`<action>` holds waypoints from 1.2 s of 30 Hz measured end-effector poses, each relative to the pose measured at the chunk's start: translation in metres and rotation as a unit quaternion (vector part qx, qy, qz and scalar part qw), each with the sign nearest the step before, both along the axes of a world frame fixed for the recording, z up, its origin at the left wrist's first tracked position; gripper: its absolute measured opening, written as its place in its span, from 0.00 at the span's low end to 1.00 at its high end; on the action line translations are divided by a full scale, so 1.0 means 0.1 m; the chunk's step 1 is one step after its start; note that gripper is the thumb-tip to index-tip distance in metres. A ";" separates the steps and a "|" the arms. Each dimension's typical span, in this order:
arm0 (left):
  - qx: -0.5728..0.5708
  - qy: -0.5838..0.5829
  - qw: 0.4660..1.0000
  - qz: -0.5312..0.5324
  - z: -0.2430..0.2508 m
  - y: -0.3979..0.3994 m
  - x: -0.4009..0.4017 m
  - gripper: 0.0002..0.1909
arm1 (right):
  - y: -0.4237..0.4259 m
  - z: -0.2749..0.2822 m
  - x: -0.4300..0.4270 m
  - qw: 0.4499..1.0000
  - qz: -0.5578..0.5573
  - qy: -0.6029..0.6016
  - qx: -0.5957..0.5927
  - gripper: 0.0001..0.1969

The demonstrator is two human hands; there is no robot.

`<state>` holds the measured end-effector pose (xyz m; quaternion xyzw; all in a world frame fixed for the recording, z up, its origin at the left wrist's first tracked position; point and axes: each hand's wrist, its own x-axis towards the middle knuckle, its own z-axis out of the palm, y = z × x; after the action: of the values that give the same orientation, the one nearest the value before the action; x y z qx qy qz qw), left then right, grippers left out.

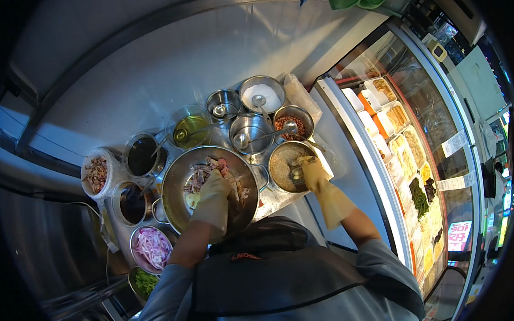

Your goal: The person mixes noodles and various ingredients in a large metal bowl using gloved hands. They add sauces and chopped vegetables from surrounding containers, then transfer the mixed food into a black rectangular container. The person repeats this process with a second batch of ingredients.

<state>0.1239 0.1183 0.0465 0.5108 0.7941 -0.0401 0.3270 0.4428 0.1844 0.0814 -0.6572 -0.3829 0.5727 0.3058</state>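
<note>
My left hand [213, 198], in a yellowish glove, reaches into a wide two-handled steel bowl [176, 193]. Pieces of mixed meat [198, 175] lie around its fingers, which are mostly hidden. A pale yellow patch [192, 201] shows beside that hand. To the right stands a smaller steel bowl of tan granular seasoning [282, 161], perhaps sesame seeds. My right hand [314, 173], gloved the same way, dips its fingers into this bowl over a darker hollow. Whether either hand grips anything is not visible.
Behind stand containers of oil [192, 126], white granules [269, 94] and peanuts [296, 121], with ladles. Dark liquids [142, 156], sliced onion [152, 249] and chopped greens [145, 282] are at left. A glass display case [363, 165] with food trays borders the right.
</note>
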 end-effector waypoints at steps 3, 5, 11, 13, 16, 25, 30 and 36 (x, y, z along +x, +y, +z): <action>0.043 -0.042 0.995 0.077 -0.32 -0.05 -0.23 0.19 | 0.07 0.04 0.07 0.998 -0.013 0.055 0.039 0.14; 0.066 -0.126 0.983 0.113 -0.31 -0.12 -0.44 0.18 | 0.07 0.07 0.22 0.996 -0.007 0.070 0.048 0.14; 0.235 -0.355 0.847 0.316 -0.19 -0.72 -1.04 0.16 | -0.04 0.59 0.07 0.994 0.043 0.089 0.055 0.15; 0.308 -0.451 0.748 0.377 -0.20 -0.93 -1.13 0.16 | -0.15 0.94 -0.21 0.993 0.084 0.069 0.041 0.14; 0.302 -0.505 0.678 0.439 0.21 -1.07 -1.06 0.14 | -0.42 1.33 -0.84 0.984 0.156 0.077 0.033 0.13; 0.265 -0.479 0.707 0.447 0.38 -1.15 -0.90 0.05 | -0.46 0.82 -0.94 0.748 0.471 -0.223 0.413 0.14; 0.250 -0.483 0.730 0.415 0.54 -1.07 -0.75 0.05 | -0.31 0.95 -0.27 0.819 0.315 -0.309 0.366 0.16; 0.191 -0.528 0.743 0.365 0.69 -0.74 -0.50 0.11 | -0.40 1.14 -0.26 0.696 0.296 -0.476 0.448 0.17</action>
<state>0.0739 0.0448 0.1156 0.1734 0.6111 0.5107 0.5794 0.4169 0.1447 0.1959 -0.4798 -0.8635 0.0044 0.1556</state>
